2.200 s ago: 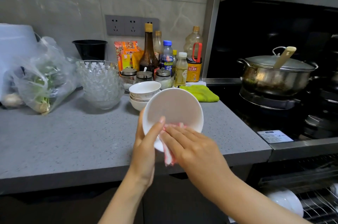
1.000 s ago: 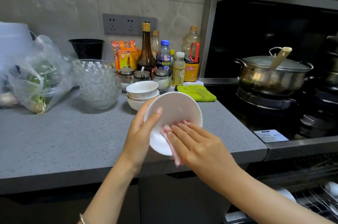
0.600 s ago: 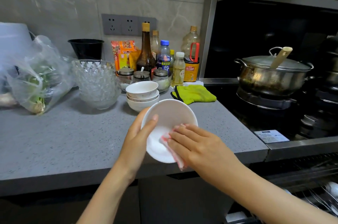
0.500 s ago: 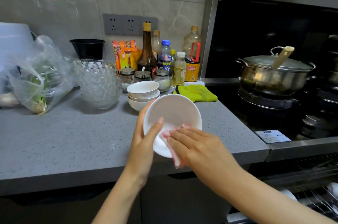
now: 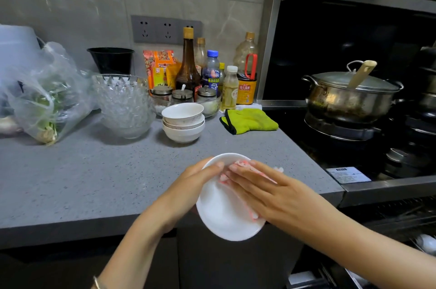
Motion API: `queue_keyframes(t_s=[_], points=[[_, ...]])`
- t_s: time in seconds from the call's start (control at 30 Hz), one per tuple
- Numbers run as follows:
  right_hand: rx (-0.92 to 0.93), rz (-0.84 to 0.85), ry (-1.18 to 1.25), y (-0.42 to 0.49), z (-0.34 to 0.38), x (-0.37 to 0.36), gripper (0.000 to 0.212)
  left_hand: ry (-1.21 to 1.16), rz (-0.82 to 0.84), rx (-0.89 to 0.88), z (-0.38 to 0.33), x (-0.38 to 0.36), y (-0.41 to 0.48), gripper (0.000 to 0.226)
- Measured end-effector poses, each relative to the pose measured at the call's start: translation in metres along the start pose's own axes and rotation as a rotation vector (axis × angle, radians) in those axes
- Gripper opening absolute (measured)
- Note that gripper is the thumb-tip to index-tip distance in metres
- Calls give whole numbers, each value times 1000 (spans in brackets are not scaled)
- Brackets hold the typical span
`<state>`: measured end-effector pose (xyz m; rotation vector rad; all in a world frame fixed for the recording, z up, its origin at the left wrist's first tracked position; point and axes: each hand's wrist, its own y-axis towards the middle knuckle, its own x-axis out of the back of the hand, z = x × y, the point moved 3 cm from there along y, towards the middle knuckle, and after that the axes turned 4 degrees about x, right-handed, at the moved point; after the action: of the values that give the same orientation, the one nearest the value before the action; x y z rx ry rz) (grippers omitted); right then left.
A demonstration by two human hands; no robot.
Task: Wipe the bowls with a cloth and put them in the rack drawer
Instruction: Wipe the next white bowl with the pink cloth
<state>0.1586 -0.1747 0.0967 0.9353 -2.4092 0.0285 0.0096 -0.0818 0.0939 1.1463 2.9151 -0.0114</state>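
The person stands at the grey surface point(image 5: 94, 182) with one white bowl point(image 5: 224, 218) held up in the air at its front edge, tipped so that the inside faces them. The left hand point(image 5: 195, 185) has its grip clamped on the bowl's far-left rim, thumb over the lip and fingers behind. The right hand point(image 5: 266, 192) lies flat with fingers straight, grip apart, pressing a pink cloth point(image 5: 243, 163) against the upper inside of the bowl.

I judge this bowl to be mid-wipe: the cloth covers only the upper right part of the inside, and whether the outside has been wiped I cannot tell. Further back on the surface, a stack of bowls point(image 5: 183, 122), at least three deep, waits its turn, well apart from the hands.

The rack drawer point(image 5: 398, 218) stands open low on the right under the stove. A white shape point(image 5: 425, 244) shows at the picture's edge there, possibly a finished bowl, but too little of it is visible to be sure. So most of the job looks to be ahead: finish this bowl, lower it into the drawer, then work through the stack.
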Motion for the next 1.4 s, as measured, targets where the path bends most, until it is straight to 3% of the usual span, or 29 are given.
queue_keyframes(t_s=[0.07, 0.17, 0.2, 0.27, 0.37, 0.57, 0.63, 0.73, 0.87, 0.97, 1.03, 1.13, 1.23, 1.33, 1.4], points=[[-113, -46, 104, 3, 7, 0, 47, -39, -11, 7, 1, -4, 1, 25], [-274, -83, 367, 14, 21, 9, 47, -50, -96, -54, -2, -8, 1, 25], [-292, -84, 466, 17, 26, 15, 51, -68, -133, -70, -2, -8, -1, 24], [-330, -35, 677, 21, 30, 31, 76, -117, -190, -75, -3, -6, -3, 25], [-353, -34, 833, 26, 28, 45, 81, -150, -209, -51, 0, -5, -6, 33], [-533, 113, 521, 41, 30, 24, 98, -154, -238, -85, -2, -7, -8, 27], [-551, 114, 465, 42, 35, 23, 88, -153, -289, -90, -1, -9, -8, 23], [-469, -48, 420, 40, 39, 33, 53, -186, -354, -78, 3, -10, -10, 24], [-404, -170, 510, 40, 33, 25, 70, -238, -329, -31, 8, -10, -7, 32], [-465, -116, 466, 41, 29, 12, 78, -261, -275, -28, 7, -13, -8, 29], [-544, -58, 433, 41, 26, 15, 69, -239, -290, -48, 4, -14, -8, 30], [-565, -155, 416, 41, 26, 30, 40, -215, -358, -86, 1, -11, -8, 29], [-505, -234, 541, 40, 17, 42, 26, -223, -334, -66, -1, -9, -10, 36], [-560, -215, 723, 33, 4, 36, 20, -176, -203, -33, -7, -10, -11, 57], [-641, -158, 1032, 29, -3, 33, 23, -170, -111, -43, -13, -9, -12, 64]])
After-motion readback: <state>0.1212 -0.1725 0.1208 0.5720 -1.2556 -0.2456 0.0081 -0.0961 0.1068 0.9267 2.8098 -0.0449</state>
